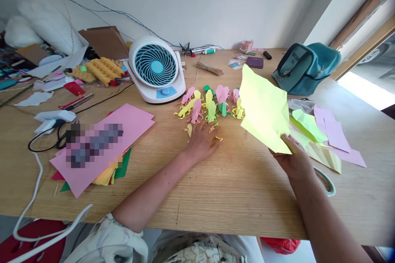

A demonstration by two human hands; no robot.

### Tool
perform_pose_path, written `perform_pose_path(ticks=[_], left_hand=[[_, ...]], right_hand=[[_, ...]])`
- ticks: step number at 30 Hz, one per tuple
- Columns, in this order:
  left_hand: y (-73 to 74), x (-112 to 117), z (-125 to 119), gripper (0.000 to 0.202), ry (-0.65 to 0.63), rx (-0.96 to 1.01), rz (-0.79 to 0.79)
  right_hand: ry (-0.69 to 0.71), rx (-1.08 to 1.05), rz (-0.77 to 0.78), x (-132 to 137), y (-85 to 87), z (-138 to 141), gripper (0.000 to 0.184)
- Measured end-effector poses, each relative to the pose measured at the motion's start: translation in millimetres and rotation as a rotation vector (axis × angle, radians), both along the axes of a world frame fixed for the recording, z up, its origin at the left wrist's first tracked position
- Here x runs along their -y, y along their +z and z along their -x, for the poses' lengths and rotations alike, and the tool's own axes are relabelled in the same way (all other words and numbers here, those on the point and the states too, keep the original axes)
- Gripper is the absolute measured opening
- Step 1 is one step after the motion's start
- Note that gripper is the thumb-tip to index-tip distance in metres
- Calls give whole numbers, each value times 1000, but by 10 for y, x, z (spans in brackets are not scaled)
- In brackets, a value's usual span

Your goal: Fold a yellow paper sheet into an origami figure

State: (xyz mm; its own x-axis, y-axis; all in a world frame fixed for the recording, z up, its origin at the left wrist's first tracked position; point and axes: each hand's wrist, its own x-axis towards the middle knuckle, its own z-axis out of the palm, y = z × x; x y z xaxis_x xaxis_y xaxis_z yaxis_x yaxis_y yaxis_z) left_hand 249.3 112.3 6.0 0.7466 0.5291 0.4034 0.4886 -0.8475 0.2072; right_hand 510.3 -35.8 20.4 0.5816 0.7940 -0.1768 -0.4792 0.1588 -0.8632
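My right hand (294, 154) grips a creased yellow paper sheet (265, 109) by its lower corner, thumb on top, and holds it up above the table. My left hand (202, 141) lies low over the table with its fingers spread. Partly under it is a pale yellow folded paper figure (189, 130), mostly hidden. Just beyond those fingertips stand several origami figures with thin legs, among them a pink one (195, 111), a yellow-green one (211, 111) and a green one (222, 109). The raised sheet may hide some of the table behind it.
A white fan (156, 68) stands behind the figures. Coloured paper sheets (131, 121) are stacked at left, near a cable. On the right lie loose papers (338, 135), scissors or a similar looped handle (328, 183), and a teal bag (308, 68). A twig bundle (210, 68) lies farther back.
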Motion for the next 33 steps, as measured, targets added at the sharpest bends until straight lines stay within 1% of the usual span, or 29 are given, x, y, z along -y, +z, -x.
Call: perform_pose_path(ticks=[2, 4, 10, 13, 17, 22, 25, 28, 31, 33], left_hand=[[-43, 21, -40, 47, 31, -82, -23], [-77, 27, -28, 44, 55, -133, -49], [-95, -13, 118, 38, 96, -208, -80], [-109, -36, 228, 40, 111, -240, -93], [-112, -68, 431, 46, 143, -285, -114], [-50, -137, 697, 52, 214, -334, -93], [-27, -193, 839, 53, 264, -345, -109], [-22, -226, 936, 49, 325, -326, -126], [12, -189, 937, 45, 334, -300, -135], [75, -123, 881, 50, 338, -300, -146]], right_hand=[[-6, -16, 9, 1, -9, -4, 30], [-15, -24, 16, 3, -5, -6, 30], [-23, -30, 18, -3, 25, 12, 30], [-26, -29, 4, -6, 23, 15, 32], [-17, -18, -4, -2, 26, 15, 32], [-33, -15, 59, 12, 15, 11, 28], [0, 26, 47, 19, -18, -1, 25], [77, 95, 38, 28, -45, 2, 27], [149, 142, 86, 40, -53, 31, 31], [192, 170, 121, 46, -54, 55, 32]])
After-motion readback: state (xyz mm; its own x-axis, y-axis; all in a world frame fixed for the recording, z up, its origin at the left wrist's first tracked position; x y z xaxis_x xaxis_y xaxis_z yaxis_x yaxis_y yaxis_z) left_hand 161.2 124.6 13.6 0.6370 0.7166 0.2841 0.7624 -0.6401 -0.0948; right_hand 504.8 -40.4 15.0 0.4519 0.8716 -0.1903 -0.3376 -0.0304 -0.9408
